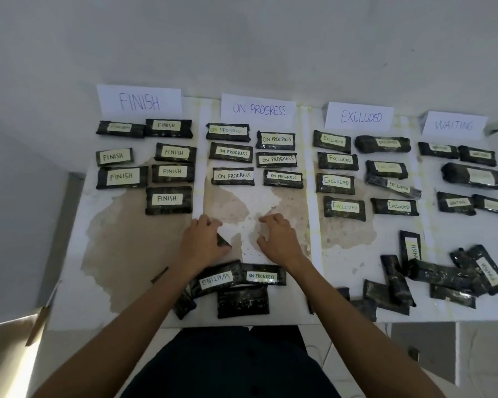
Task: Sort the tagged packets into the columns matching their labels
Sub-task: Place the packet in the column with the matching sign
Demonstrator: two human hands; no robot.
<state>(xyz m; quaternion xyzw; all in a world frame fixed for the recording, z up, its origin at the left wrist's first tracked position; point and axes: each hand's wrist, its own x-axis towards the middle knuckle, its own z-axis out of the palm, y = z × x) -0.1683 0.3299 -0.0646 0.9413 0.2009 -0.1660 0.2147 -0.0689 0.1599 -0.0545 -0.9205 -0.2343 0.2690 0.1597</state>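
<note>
Black packets with pale tags lie in four columns under paper signs: FINISH (139,101), ON PROGRESS (258,109), EXCLUDED (360,116) and WAITING (453,125). My left hand (203,244) is curled over a black packet (223,242) below the ON PROGRESS column; only its corner shows. My right hand (278,239) hovers beside it, fingers bent and apart, holding nothing. Under my wrists lie a packet tagged WAITING (216,278), one tagged ON PROGRESS (262,275), and a face-down one (243,301).
A heap of unsorted packets (443,275) covers the near right of the white table (127,254), one tagged FINISH (411,248) standing lengthwise. The table's near edge runs just past the close packets. A brown cardboard flap (38,326) sits off the left corner.
</note>
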